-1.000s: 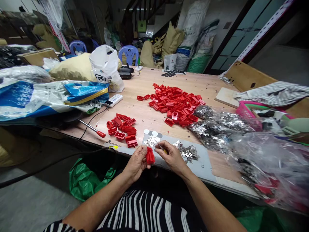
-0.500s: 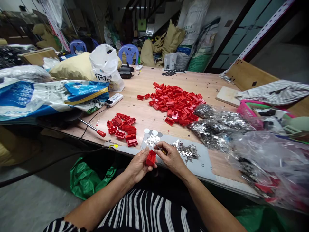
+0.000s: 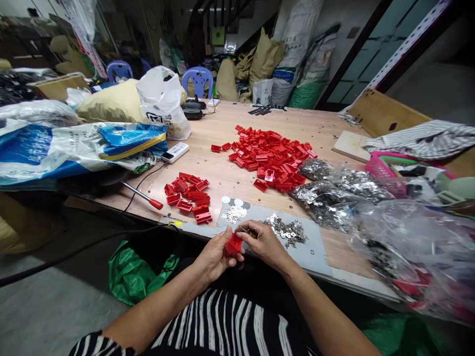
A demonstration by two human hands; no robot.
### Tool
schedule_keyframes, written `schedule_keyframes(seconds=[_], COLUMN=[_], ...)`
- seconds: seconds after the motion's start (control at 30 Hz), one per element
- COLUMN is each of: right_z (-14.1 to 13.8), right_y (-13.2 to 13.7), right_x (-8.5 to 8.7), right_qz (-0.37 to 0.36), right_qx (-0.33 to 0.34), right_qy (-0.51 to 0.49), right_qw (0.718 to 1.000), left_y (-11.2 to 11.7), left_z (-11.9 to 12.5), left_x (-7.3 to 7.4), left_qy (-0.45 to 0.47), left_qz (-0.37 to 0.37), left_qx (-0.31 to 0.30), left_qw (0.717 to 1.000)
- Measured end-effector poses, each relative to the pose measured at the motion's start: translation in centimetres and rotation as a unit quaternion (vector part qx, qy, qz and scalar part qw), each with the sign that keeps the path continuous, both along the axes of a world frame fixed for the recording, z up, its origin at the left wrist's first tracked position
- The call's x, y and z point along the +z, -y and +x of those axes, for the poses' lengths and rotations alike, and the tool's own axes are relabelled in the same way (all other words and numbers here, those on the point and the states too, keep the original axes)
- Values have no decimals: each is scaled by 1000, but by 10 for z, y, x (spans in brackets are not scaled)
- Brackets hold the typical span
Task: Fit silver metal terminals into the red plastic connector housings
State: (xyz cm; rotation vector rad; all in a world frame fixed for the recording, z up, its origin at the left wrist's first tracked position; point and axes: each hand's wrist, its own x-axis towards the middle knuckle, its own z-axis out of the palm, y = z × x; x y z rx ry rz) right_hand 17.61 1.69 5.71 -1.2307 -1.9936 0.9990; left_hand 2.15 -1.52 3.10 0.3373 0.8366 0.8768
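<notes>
Just in front of the table edge, my left hand (image 3: pixel 214 255) is closed around a small red plastic box-shaped part (image 3: pixel 233 244), its hollow side tilted up. My right hand (image 3: pixel 267 245) pinches a thin-shafted tool (image 3: pixel 243 229) that looks like a small screwdriver, its handle mostly hidden in the fingers. The right fingertips meet the upper edge of the red part; where the tool's tip rests is hard to see. Beyond the hands, a grey mat (image 3: pixel 311 247) bears a pile of small white-silver pieces (image 3: pixel 234 213) and a pile of metal plates (image 3: pixel 291 231).
A large heap of red parts (image 3: pixel 267 153) covers the table's middle; a smaller group (image 3: pixel 189 190) lies left. Clear bags of metal pieces (image 3: pixel 326 198) crowd the right, beside a pink basket (image 3: pixel 382 173). A red-tipped lever (image 3: pixel 154 202) juts out on the left near a cable.
Both hands have shifted only slightly, with the red part turned a little in my left fingers. The piles on the table look the same.
</notes>
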Motion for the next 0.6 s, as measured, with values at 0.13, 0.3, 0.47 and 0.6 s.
schedule_keyframes(seconds=[0.13,0.3,0.47,0.6], right_z=[7,16,15,12], right_y=[0,7,16,23], right_x=[-2,-3,-7,-13], right_qz=[-15,2,20,23], right_qx=[-3,16,51,27], right_qy=[-15,0,5,-1], right_qw=[1000,1000,998,999], left_y=[-1,-4,-3,0], left_z=[-1,-1,0,-4], left_x=[-1,1,-2,-4], left_qy=[0,5,1,-43], left_qz=[-26,-54,-47,1], left_qx=[2,-4,-23,-61], left_qw=[1000,999,999,997])
